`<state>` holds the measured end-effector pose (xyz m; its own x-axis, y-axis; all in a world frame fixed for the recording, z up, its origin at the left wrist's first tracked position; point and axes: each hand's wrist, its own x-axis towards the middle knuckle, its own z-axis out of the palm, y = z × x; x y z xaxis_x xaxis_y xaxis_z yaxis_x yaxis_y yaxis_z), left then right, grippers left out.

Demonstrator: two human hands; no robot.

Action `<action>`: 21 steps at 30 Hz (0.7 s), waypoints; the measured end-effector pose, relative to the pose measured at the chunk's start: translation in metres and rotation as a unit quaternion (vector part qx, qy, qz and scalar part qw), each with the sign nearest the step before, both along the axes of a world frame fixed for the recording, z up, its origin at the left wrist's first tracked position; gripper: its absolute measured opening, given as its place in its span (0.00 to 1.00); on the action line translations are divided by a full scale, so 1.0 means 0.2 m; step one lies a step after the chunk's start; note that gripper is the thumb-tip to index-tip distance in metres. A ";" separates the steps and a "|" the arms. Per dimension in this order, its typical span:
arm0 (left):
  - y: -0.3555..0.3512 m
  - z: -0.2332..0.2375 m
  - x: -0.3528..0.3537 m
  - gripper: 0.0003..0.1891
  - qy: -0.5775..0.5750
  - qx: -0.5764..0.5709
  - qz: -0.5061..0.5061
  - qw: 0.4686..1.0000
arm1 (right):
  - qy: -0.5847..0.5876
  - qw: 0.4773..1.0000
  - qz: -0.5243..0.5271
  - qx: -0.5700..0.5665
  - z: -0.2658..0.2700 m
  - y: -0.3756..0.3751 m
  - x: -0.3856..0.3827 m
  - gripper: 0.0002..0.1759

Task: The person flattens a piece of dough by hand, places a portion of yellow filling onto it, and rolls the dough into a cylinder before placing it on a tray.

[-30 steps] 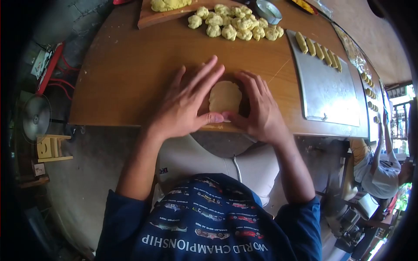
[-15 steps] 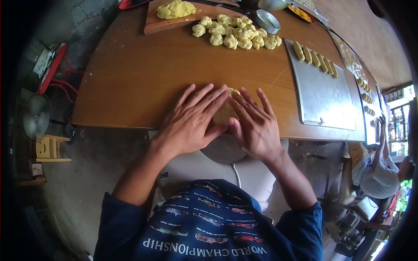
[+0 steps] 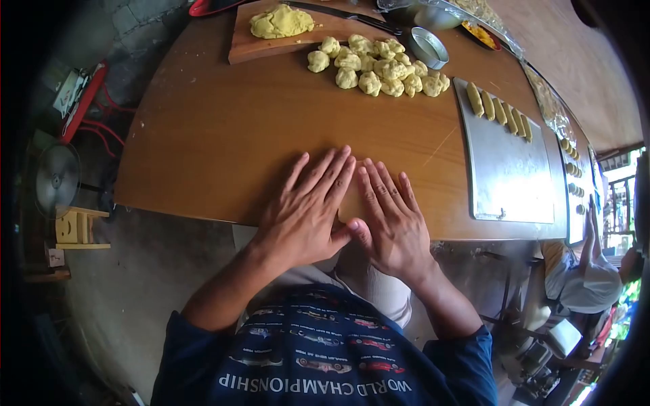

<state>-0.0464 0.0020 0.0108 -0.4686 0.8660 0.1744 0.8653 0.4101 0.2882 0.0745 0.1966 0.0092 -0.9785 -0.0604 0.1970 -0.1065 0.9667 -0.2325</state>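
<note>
My left hand (image 3: 305,203) lies palm down at the table's near edge, fingers stretched out. Beside it my right hand (image 3: 391,215) is also flat, its thumb close to my left thumb. Both palms face the wooden table (image 3: 203,149); any dough beneath them is hidden. Beyond my fingertips, several lumps of pale yellow dough (image 3: 391,69) sit in a cluster. To the right, a metal baking tray (image 3: 508,183) carries a row of rolled dough pieces (image 3: 500,111).
A big dough mass (image 3: 282,21) rests on a wooden board (image 3: 247,49) near a long knife (image 3: 345,15). A round metal tin (image 3: 429,49) stands behind the lumps. At far right, another person (image 3: 589,281) reaches toward a second tray with small dough pieces (image 3: 574,169).
The flat dough piece seen between my hands is no longer visible. My hands have drawn slightly toward me over the table edge, and the camera view has shifted.
</note>
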 end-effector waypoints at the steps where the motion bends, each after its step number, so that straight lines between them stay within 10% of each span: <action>1: -0.01 -0.01 0.00 0.52 -0.001 -0.001 -0.004 1.000 | -0.001 1.000 -0.004 -0.001 -0.01 0.00 0.01 0.47; 21: 0.03 -0.03 0.02 0.62 0.003 0.004 -0.009 1.000 | 0.003 1.000 -0.022 0.002 -0.03 -0.02 -0.01 0.46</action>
